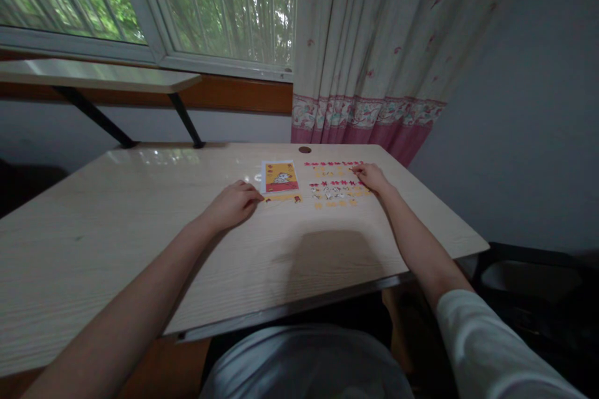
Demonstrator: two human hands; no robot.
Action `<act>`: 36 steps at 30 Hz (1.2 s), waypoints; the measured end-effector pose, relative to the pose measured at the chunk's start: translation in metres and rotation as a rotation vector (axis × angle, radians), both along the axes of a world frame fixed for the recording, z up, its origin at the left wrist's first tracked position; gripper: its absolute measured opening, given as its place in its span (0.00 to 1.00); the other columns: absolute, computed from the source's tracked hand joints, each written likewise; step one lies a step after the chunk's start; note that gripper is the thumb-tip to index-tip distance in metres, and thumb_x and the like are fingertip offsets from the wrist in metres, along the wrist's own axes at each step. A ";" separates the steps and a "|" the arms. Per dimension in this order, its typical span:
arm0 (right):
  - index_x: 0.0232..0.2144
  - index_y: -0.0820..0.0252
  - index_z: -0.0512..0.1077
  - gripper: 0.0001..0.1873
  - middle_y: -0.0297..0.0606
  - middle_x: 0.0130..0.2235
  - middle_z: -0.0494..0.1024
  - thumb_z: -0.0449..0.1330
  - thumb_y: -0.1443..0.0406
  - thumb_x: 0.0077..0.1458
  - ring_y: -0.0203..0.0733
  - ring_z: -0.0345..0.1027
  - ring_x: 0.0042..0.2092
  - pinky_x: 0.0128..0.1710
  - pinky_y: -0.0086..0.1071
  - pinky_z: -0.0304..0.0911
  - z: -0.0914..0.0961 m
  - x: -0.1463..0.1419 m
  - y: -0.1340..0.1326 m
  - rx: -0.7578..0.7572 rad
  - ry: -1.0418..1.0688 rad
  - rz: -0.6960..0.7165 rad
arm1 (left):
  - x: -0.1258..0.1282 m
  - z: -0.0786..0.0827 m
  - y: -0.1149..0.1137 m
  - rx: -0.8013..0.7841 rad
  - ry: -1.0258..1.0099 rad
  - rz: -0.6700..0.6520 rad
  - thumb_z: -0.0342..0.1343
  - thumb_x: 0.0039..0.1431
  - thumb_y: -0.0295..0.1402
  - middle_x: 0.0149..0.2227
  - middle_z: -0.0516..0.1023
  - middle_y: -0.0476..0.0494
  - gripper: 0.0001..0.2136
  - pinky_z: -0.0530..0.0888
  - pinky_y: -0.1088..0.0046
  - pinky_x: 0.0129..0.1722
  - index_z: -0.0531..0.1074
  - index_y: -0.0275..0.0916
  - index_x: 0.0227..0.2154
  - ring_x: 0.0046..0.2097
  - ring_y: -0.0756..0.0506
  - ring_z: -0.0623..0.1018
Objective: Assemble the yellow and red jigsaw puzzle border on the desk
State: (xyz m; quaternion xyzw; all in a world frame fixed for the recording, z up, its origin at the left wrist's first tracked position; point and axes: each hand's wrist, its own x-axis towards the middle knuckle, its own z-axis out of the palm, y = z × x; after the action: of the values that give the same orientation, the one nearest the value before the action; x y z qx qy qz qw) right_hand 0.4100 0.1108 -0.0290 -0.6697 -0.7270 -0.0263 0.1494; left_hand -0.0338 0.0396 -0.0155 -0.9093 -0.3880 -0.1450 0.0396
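Note:
A small card [280,176] with an orange and red cartoon picture lies on the light wooden desk [140,224]. To its right, rows of small jigsaw pieces [334,187] in red, orange and white are laid out. My left hand [233,204] rests on the desk with its fingers curled, the fingertips touching a short strip of joined orange pieces [283,198] below the card. My right hand [372,177] lies over the right end of the rows, fingers bent down onto a red piece in the top row.
A round cable hole [304,149] sits near the desk's far edge. Behind the desk are a window [224,6] with a wall-mounted shelf [93,75] and a flowered curtain [374,43]. A dark chair [528,268] stands at the right.

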 end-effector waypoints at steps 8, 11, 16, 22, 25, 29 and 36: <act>0.45 0.55 0.78 0.15 0.41 0.47 0.80 0.55 0.64 0.60 0.47 0.70 0.49 0.52 0.37 0.62 0.001 0.002 0.001 -0.009 -0.053 -0.031 | 0.001 0.000 -0.001 0.001 -0.005 0.005 0.46 0.59 0.28 0.37 0.79 0.38 0.16 0.71 0.62 0.43 0.80 0.36 0.40 0.42 0.39 0.74; 0.43 0.55 0.79 0.14 0.41 0.46 0.80 0.56 0.63 0.59 0.47 0.71 0.49 0.51 0.36 0.63 0.002 0.003 0.001 -0.016 -0.052 -0.059 | 0.001 0.001 -0.001 -0.005 0.002 0.006 0.46 0.59 0.29 0.38 0.79 0.38 0.16 0.71 0.62 0.44 0.80 0.36 0.41 0.42 0.39 0.74; 0.43 0.55 0.79 0.14 0.41 0.45 0.81 0.56 0.63 0.59 0.46 0.72 0.47 0.48 0.34 0.63 0.002 0.005 0.001 -0.021 -0.041 -0.077 | 0.001 0.001 -0.001 -0.009 0.009 0.008 0.46 0.60 0.29 0.38 0.79 0.38 0.16 0.71 0.62 0.44 0.80 0.36 0.41 0.42 0.39 0.74; 0.44 0.55 0.78 0.15 0.41 0.43 0.81 0.54 0.62 0.60 0.44 0.73 0.44 0.45 0.32 0.63 0.003 0.008 0.000 -0.022 -0.046 -0.094 | 0.001 0.001 -0.001 0.001 -0.009 0.004 0.47 0.59 0.29 0.37 0.79 0.38 0.16 0.71 0.62 0.44 0.80 0.36 0.40 0.41 0.40 0.74; 0.45 0.55 0.78 0.16 0.41 0.44 0.81 0.54 0.62 0.60 0.44 0.72 0.45 0.45 0.32 0.63 0.003 0.009 -0.002 -0.005 -0.041 -0.132 | 0.001 0.001 -0.001 0.003 -0.007 -0.005 0.47 0.59 0.28 0.37 0.79 0.37 0.16 0.71 0.62 0.44 0.80 0.36 0.40 0.41 0.39 0.74; 0.45 0.55 0.78 0.16 0.41 0.45 0.81 0.54 0.61 0.60 0.43 0.72 0.45 0.46 0.31 0.63 0.004 0.009 -0.004 0.001 -0.030 -0.151 | 0.001 0.002 -0.001 0.002 0.001 0.005 0.47 0.59 0.29 0.38 0.79 0.38 0.16 0.71 0.62 0.44 0.80 0.36 0.40 0.42 0.40 0.74; 0.44 0.55 0.78 0.16 0.40 0.45 0.81 0.54 0.61 0.59 0.43 0.72 0.46 0.46 0.31 0.62 0.007 0.006 -0.005 -0.007 -0.018 -0.154 | 0.002 0.002 -0.001 -0.023 -0.022 0.004 0.47 0.58 0.28 0.37 0.79 0.37 0.16 0.71 0.60 0.44 0.80 0.37 0.40 0.42 0.39 0.74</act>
State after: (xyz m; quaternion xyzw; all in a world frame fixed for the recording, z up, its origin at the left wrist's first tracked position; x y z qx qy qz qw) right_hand 0.4161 0.1059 -0.0218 -0.7238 -0.6748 -0.0411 0.1378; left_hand -0.0318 0.0388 -0.0131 -0.9073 -0.3918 -0.1505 0.0252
